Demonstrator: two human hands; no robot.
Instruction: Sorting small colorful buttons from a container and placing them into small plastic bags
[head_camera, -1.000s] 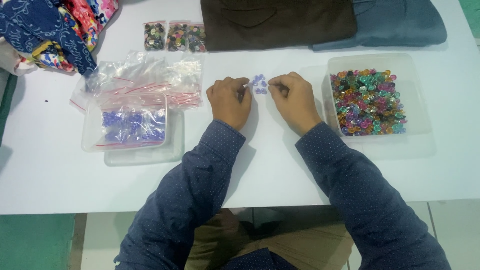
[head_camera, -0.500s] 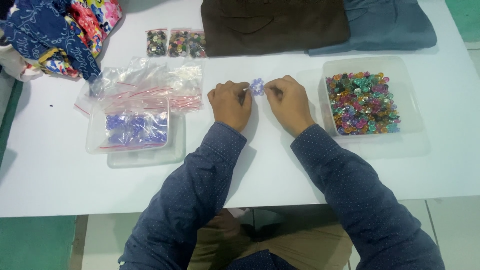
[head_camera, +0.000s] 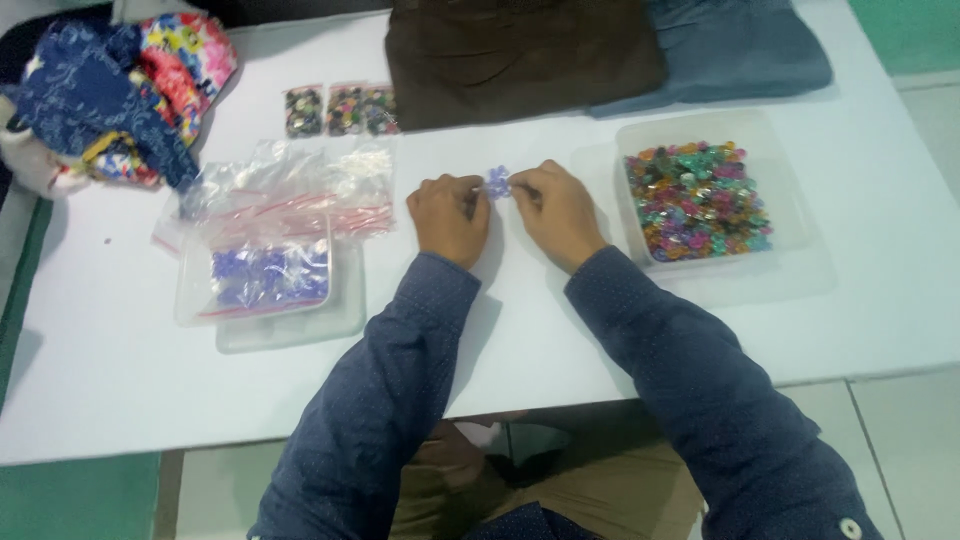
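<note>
White tabletop, centre: left hand and right hand pinch small purple beads between closed fingertips; probably light, hard, slippery, best gripped at their edges.

Both hands rest on the white table, left hand and right hand pinching small violet beads between their fingertips; a tub of mixed beads sits right; bags and a tray left; folded cloths beyond.
</note>
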